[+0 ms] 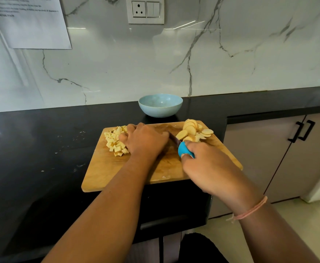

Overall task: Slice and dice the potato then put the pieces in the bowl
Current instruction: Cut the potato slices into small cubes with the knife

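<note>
diced potato lay at cutting board left edge | left grip beside it, fingers curled under, hold unclear | bowl stood beyond far edge | knife ran diagonally, tip far-left | slices sat at far-right corner | right grip clasped blue handle

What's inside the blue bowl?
No potato shows in the bowl: only its bare blue inner wall. Its near rim hides the very bottom. The diced pieces and slices lie on the cutting board.
</note>
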Tool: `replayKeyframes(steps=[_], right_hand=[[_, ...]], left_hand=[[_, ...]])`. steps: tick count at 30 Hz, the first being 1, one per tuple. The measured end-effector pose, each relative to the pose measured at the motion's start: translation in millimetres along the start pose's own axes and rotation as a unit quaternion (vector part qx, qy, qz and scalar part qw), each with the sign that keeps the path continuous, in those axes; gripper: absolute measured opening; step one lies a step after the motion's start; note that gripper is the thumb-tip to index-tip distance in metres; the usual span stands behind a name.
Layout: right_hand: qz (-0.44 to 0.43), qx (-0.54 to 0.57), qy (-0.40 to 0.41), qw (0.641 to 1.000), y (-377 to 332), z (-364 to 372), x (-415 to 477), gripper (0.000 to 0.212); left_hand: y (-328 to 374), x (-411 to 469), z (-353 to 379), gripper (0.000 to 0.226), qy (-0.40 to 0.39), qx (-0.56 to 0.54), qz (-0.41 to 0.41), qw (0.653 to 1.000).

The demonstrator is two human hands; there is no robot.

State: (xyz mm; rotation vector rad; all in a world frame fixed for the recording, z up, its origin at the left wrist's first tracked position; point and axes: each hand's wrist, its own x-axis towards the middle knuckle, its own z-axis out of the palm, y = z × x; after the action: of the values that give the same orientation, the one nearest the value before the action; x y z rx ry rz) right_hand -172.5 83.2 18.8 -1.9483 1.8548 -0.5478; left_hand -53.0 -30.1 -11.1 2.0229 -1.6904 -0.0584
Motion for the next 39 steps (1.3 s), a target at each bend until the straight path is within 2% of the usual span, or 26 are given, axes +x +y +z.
replayKeyframes(steps=[3,7,12,17,21,27,35,39], right_hand=[[0.011,0.017,0.018,1.000,5,-2,3,0.048],[0.029,0.028,0.031,0.999,10,-3,9,0.048],[0.029,0.031,0.035,0.998,9,0,13,0.048],[0.033,-0.001,0.019,0.999,5,3,20,0.043],[0.042,-0.011,-0.002,0.999,2,6,23,0.040],[0.033,-0.011,-0.012,0.999,-2,13,23,0.046],[0.039,-0.016,-0.015,0.999,-8,7,32,0.041],[0.040,-0.023,-0.021,0.999,-15,7,38,0.039]], left_hand=[[3,-1,3,0.056,0.008,0.051,0.033,0.998],[6,2,7,0.044,-0.014,0.087,0.047,0.995],[2,3,4,0.026,-0.026,0.039,0.036,0.998],[0,6,-2,0.024,-0.060,0.027,0.033,0.997],[2,5,-4,0.020,-0.057,0.017,0.042,0.997],[1,3,-3,0.021,-0.047,0.005,0.040,0.998],[-2,12,3,0.019,-0.045,-0.036,0.004,0.998],[-4,14,7,0.030,-0.026,-0.086,-0.011,0.996]])
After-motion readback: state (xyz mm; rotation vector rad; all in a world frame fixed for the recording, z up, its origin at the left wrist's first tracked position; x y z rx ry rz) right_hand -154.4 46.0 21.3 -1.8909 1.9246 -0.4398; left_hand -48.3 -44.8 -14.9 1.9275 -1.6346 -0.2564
